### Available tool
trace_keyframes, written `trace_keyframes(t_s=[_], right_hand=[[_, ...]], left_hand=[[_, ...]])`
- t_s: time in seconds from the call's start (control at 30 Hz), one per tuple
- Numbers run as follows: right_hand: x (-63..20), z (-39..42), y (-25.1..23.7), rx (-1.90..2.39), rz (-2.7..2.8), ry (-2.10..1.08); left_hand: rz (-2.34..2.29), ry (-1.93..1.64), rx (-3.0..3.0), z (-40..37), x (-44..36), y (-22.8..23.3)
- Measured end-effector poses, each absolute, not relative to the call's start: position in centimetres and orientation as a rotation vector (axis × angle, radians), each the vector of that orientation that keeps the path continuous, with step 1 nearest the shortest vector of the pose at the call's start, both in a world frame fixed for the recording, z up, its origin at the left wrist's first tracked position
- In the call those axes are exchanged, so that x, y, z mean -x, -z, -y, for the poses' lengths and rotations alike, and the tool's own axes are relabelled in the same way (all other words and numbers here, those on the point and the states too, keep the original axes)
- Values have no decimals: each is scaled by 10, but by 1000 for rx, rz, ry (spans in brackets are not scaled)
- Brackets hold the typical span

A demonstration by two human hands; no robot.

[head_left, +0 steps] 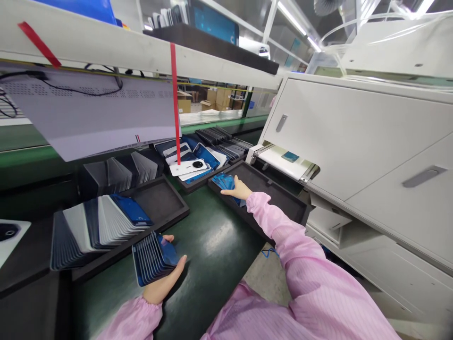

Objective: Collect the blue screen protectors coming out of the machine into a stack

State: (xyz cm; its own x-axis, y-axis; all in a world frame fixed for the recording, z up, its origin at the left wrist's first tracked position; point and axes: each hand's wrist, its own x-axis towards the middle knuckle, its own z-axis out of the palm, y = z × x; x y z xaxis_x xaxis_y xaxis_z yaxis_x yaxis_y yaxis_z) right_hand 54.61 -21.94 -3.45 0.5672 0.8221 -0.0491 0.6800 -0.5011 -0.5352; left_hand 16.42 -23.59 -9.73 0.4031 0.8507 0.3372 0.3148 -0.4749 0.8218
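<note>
I see 2 bare hands in pink sleeves at a dark green table (201, 217). The left hand (161, 285) is up over the table's front part, with its thumb and fingers clamped around a stack of blue panels (150, 259), which fan out. The right hand (241, 190) reaches to the right tray (283, 196), which is black and sits along the table's right edge. Its fingers are on some loose blue panels (222, 180) by that tray's left edge; I can't tell if they pinch any. More panels (106, 219) stand in a row at the left tray's (164, 200) left end. Past the right tray, 1 small panel (290, 156) lies on a white belt (274, 156).
</note>
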Motion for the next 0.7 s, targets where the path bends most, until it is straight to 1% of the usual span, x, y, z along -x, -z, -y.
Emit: trace_keyframes(t_s=[0.17,0.43,0.63,0.7], right_hand=[[-538,212,37,2356,1253,-300],[-542,214,27,2316,1168,-246],[-526,226,-12,2091,1163,-69],[-507,232,-25,1868,1229,-170]], left_hand=[[-974,-1040,-2000,236,-164,98],[-986,-1045,-2012,237,-164,96],[-970,-1053,-1938,235,-166,99],[-940,-1051,-1845,235,-168,99]])
